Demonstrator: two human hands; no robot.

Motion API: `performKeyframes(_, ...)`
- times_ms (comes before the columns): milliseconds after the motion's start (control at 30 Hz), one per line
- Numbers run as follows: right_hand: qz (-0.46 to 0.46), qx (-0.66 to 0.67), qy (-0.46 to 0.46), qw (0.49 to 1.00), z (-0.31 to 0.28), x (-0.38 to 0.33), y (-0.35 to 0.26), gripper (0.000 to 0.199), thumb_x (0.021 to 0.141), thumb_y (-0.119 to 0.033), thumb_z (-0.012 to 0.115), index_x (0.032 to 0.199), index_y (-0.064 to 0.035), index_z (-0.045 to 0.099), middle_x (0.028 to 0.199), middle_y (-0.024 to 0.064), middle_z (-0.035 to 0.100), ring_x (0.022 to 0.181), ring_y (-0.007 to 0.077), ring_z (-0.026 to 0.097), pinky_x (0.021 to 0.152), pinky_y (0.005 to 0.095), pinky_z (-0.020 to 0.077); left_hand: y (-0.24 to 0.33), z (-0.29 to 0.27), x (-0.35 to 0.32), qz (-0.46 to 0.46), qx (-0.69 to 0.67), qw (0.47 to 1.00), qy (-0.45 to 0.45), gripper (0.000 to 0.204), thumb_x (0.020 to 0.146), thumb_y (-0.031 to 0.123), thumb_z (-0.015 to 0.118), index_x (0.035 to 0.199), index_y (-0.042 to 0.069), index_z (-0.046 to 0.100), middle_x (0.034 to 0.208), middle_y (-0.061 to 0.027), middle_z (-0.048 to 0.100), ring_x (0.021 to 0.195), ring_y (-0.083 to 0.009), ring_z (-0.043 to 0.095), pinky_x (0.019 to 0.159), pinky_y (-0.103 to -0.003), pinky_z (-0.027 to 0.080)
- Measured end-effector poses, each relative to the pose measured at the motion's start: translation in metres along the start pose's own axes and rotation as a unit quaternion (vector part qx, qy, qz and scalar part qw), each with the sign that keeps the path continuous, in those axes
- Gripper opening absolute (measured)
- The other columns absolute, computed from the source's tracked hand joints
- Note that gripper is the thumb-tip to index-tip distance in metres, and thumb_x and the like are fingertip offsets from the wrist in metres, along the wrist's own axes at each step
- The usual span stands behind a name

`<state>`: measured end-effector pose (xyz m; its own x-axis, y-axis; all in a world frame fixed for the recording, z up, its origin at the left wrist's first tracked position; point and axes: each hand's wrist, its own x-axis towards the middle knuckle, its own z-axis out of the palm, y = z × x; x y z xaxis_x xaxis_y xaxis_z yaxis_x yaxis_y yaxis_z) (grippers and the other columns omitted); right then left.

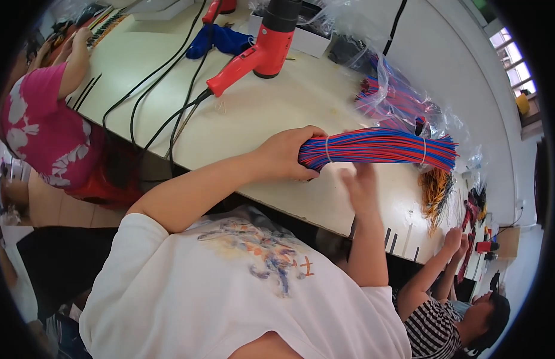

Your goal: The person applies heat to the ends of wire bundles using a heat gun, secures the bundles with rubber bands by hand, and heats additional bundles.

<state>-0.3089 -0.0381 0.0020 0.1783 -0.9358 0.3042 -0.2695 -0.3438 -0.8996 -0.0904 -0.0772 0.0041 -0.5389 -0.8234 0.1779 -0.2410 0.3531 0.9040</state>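
A thick bundle of red and blue wires [379, 148] is held up level above the table, bound by a pale tie near each end. My left hand [287, 154] is closed round its left end. Below the middle of the bundle is my right hand [362, 186], blurred, with its thumb apart from the fingers. Its fingers pass behind the wires and are partly hidden, and it does not appear to grip them.
A red heat gun [262, 51] stands nozzle-down beyond my left hand, black cords trailing left. Blue cloth [214, 40] lies near it. More red and blue wires [391, 99] rest in clear plastic, and orange wires [434, 194] lie right. Co-workers sit at both sides.
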Motion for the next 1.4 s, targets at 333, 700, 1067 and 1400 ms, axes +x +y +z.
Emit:
performKeyframes(333,-0.121,0.186,0.117,0.968,-0.052,0.045,-0.058,0.061,0.077,-0.004,0.071,0.129,0.0056,0.042,0.118,0.0326,0.056,0.110,0.0330,0.060,0.095,0.0410,0.0492,-0.029,-0.007,-0.002,0.148,0.005,0.982,0.114,0.061,0.072,0.026,0.079,0.122,0.005,0.051,0.121,-0.0138,0.056,0.116,-0.0296,0.052,0.100,-0.039,0.040)
performKeyframes(700,-0.101,0.034,0.370,0.923,-0.087,0.041,-0.040,0.029,0.086,-0.009,0.066,0.112,0.0016,0.058,0.093,0.0060,0.064,0.081,0.0124,0.061,0.073,0.0263,0.0508,-0.079,-0.104,0.027,-0.102,0.607,0.732,0.291,0.073,0.074,0.027,0.072,0.134,0.005,0.036,0.119,-0.0116,0.051,0.105,-0.0284,0.058,0.079,-0.041,0.051)
performKeyframes(1067,-0.095,0.254,0.487,0.830,-0.098,0.012,-0.023,0.037,0.089,-0.033,0.064,0.113,-0.0065,0.054,0.100,0.0070,0.063,0.092,0.0207,0.063,0.084,0.0346,0.0532,0.011,-0.139,-0.048,-0.145,-0.014,0.978,0.152,0.052,0.080,0.018,0.065,0.127,0.006,0.048,0.093,-0.0076,0.065,0.078,-0.0175,0.063,0.066,-0.033,0.050)
performKeyframes(1400,-0.097,0.343,0.347,0.867,-0.031,0.029,-0.024,0.042,0.085,-0.037,0.069,0.115,-0.0113,0.054,0.103,0.0039,0.062,0.096,0.0200,0.062,0.088,0.0375,0.0516,-0.023,-0.109,-0.082,-0.229,-0.047,0.938,0.255,0.036,0.086,0.018,0.060,0.120,0.006,0.055,0.093,-0.0047,0.060,0.084,-0.0115,0.058,0.078,-0.032,0.047)
